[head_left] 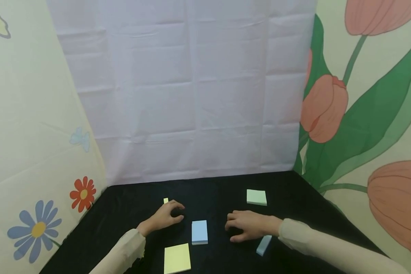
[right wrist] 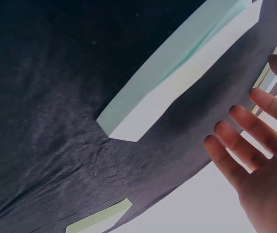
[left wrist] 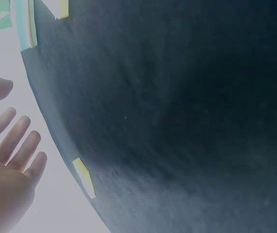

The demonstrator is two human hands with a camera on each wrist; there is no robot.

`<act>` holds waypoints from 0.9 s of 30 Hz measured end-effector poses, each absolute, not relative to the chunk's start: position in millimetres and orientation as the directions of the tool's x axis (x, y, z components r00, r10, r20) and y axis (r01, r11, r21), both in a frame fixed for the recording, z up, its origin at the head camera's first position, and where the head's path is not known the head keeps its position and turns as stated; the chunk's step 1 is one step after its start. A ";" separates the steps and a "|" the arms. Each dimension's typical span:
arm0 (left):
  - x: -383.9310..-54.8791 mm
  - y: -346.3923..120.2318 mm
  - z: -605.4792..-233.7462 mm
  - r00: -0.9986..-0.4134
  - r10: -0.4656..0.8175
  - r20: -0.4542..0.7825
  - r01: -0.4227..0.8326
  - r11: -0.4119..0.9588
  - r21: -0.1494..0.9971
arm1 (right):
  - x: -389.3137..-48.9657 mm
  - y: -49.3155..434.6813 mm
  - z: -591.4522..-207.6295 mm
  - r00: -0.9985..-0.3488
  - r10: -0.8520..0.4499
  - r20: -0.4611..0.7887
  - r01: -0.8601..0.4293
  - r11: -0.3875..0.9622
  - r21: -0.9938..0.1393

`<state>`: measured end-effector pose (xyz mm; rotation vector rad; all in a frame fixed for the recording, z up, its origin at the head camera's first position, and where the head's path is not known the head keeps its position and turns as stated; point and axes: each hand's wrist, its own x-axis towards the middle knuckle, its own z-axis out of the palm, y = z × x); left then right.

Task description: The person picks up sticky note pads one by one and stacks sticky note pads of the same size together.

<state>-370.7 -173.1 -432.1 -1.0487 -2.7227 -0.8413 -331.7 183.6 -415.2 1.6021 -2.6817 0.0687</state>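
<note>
A blue sticky-note pad (head_left: 199,231) lies on the black cloth between the two hands. My left hand (head_left: 166,216) hovers to its left with loosely bent fingers and nothing in them; in the left wrist view, that hand (left wrist: 12,165) has its fingers spread apart. Partly hidden behind it is a small yellow pad (head_left: 166,200). To the right of the blue pad is my right hand (head_left: 248,225), fingers relaxed and holding nothing. A narrow blue pad (head_left: 264,245) lies just below the right wrist, large in the right wrist view as a pale blue-green strip (right wrist: 172,68).
A larger square yellow pad (head_left: 177,258) lies at the near edge of the view, left of centre. Farther back on the right sits a pale green pad (head_left: 256,197). White cloth (head_left: 191,95) hangs behind the black-covered table (head_left: 219,190), with flower-printed cloths at both sides.
</note>
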 end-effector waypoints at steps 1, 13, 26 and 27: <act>-371.3 -173.7 -432.6 -0.758 0.588 0.283 0.645 0.610 0.461 | -331.9 184.8 -415.8 -0.474 -0.880 0.036 -0.881 0.473 -0.034; -378.4 -178.0 -435.3 -0.749 0.592 0.298 0.658 0.606 0.448 | -325.8 193.6 -412.4 -0.480 -0.877 0.008 -0.877 0.479 -0.046; -382.3 -184.9 -433.6 -0.753 0.571 0.328 0.657 0.625 0.420 | -315.1 211.2 -406.5 -0.453 -0.891 0.024 -0.891 0.453 -0.006; -382.9 -185.5 -434.2 -0.756 0.567 0.328 0.654 0.629 0.421 | -313.9 212.3 -406.1 -0.451 -0.892 0.027 -0.893 0.451 -0.002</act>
